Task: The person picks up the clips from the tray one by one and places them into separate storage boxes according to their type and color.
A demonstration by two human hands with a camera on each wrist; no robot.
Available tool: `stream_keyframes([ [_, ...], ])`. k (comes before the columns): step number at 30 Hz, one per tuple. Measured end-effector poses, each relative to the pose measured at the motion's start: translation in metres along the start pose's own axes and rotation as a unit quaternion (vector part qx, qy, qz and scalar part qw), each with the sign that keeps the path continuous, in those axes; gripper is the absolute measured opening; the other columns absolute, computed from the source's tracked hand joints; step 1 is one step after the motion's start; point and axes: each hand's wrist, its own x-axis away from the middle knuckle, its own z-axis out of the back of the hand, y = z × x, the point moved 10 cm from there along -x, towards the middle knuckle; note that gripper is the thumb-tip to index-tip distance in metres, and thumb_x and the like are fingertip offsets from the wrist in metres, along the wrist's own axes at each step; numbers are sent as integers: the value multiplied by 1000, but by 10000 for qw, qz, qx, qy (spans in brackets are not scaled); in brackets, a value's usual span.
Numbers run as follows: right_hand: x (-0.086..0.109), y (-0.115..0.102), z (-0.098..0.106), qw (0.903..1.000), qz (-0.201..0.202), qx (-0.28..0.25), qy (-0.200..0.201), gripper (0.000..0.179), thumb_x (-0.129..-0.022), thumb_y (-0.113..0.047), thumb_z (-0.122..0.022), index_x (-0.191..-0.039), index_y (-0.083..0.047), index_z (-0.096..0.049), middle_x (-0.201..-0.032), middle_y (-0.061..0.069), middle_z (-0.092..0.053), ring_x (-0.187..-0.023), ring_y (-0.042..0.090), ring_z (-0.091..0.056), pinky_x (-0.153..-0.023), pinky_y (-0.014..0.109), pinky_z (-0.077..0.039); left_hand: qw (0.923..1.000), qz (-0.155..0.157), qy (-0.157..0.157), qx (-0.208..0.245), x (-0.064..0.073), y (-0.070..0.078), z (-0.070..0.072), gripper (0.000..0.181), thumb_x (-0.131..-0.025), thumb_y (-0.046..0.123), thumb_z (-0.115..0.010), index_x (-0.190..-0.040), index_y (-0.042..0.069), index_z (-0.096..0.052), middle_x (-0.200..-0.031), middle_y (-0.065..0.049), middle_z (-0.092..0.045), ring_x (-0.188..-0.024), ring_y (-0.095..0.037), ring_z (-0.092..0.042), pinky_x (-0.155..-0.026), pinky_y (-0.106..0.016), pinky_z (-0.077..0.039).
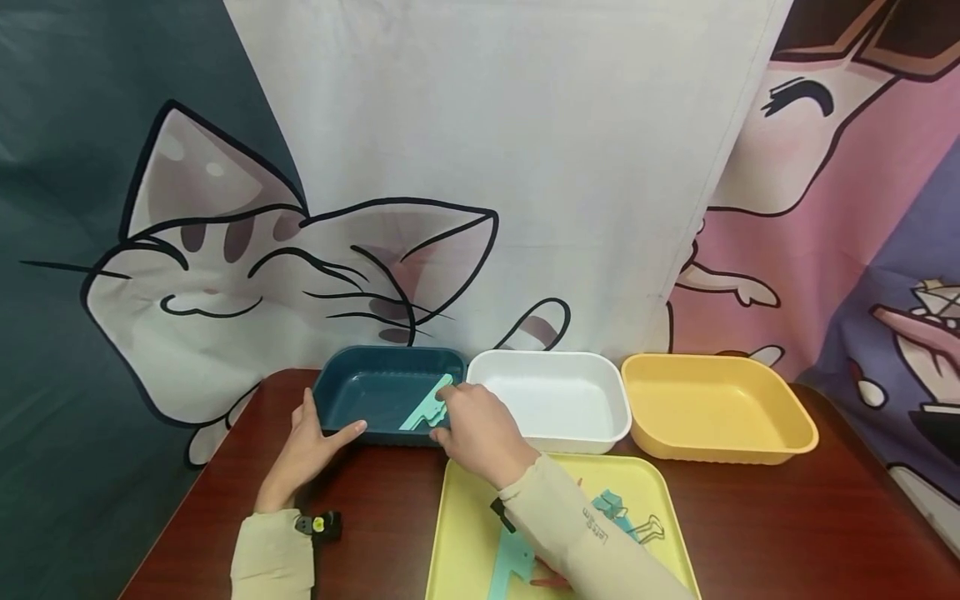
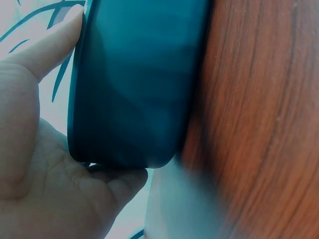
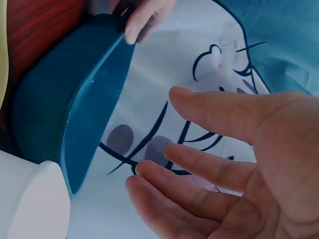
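Note:
In the head view, my left hand [image 1: 307,450] grips the front left corner of a dark teal bin [image 1: 360,392]. Its thumb lies over the front rim and its fingers are along the left side. The left wrist view shows this hand's fingers against the end wall of the bin [image 2: 139,89]. My right hand [image 1: 480,429] is over the bin's right end, near mint-green long clip-like pieces [image 1: 431,407] lying inside. From the right wrist, the hand [image 3: 239,154] appears with loosely spread fingers and nothing between them.
A white bin [image 1: 551,396] and a yellow bin [image 1: 712,408] stand to the right in a row. A pale yellow tray [image 1: 447,533] in front carries a mint-green flat piece [image 1: 510,562], teal binder clips [image 1: 609,503] and red items [image 1: 551,581], partly covered by my right sleeve.

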Motion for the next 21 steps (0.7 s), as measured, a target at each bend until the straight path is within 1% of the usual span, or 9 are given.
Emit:
stream_keyframes([
  [5, 14, 0, 8, 9999, 21, -43, 98, 40, -85, -18, -86, -116, 3, -72, -102, 14, -73, -93, 28, -68, -82, 37, -58, 10000, 17, 7, 17, -1, -1, 0, 126, -93, 56, -68, -155, -4, 24, -162, -37, 8, -144, -56, -17, -112, -72, -19],
  [8, 22, 2, 10, 9999, -28, -115, 80, 39, -85, -18, -85, -116, 3, -72, -104, 15, -72, -95, 28, -68, -84, 38, -58, 10000, 16, -1, 16, -1, -1, -1, 127, -93, 56, -68, -155, -4, 24, -162, -37, 8, -143, -56, -18, -112, -72, -20],
  [14, 35, 5, 13, 9999, -109, -123, -7, 40, -86, -20, -84, -116, 3, -72, -108, 15, -72, -99, 30, -67, -88, 39, -57, 10000, -19, 4, 18, -1, -1, -1, 126, -93, 56, -68, -155, -3, 24, -161, -37, 7, -143, -56, -19, -112, -72, -20],
  [21, 51, 7, 16, 9996, -189, -172, -144, 39, -87, -20, -84, -117, 2, -72, -109, 13, -71, -101, 28, -66, -88, 40, -57, 10000, 42, -8, -9, -2, -4, -1, 127, -93, 58, -68, -155, -3, 25, -162, -37, 9, -144, -56, -16, -112, -72, -19],
])
